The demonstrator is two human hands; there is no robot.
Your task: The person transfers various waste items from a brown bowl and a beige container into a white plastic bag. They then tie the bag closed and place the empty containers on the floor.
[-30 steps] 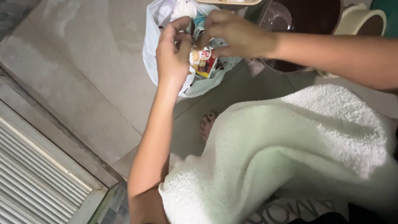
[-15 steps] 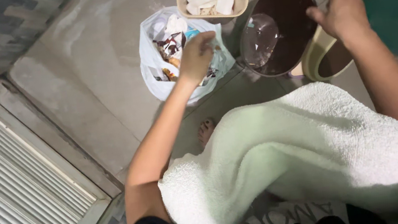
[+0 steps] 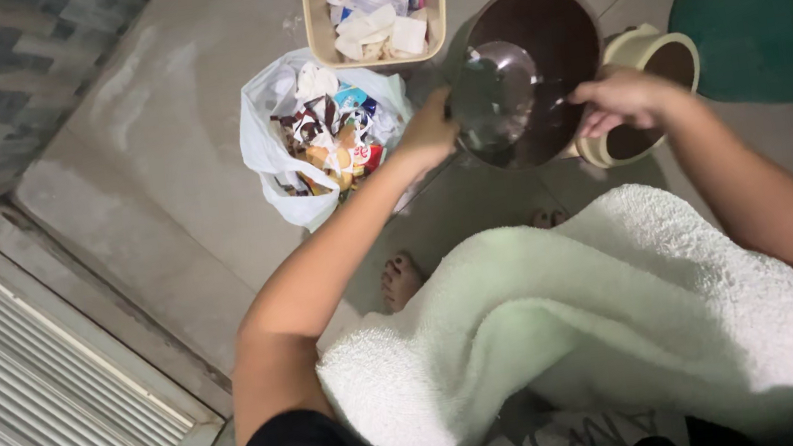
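Hands' grip pinching opposite rims of round dark-brown bin (image 3: 546, 43), glossy liner inside

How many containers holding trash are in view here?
2: a white plastic bag of wrappers left of the left hand, and a beige basket at the top edge.

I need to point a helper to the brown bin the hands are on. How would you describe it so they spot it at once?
On the grey tiled floor, past the pale green towel, stands a round dark brown bin gripped by the left hand and right hand. Unlike the white rubbish bag and beige basket beside it, it holds clear plastic.
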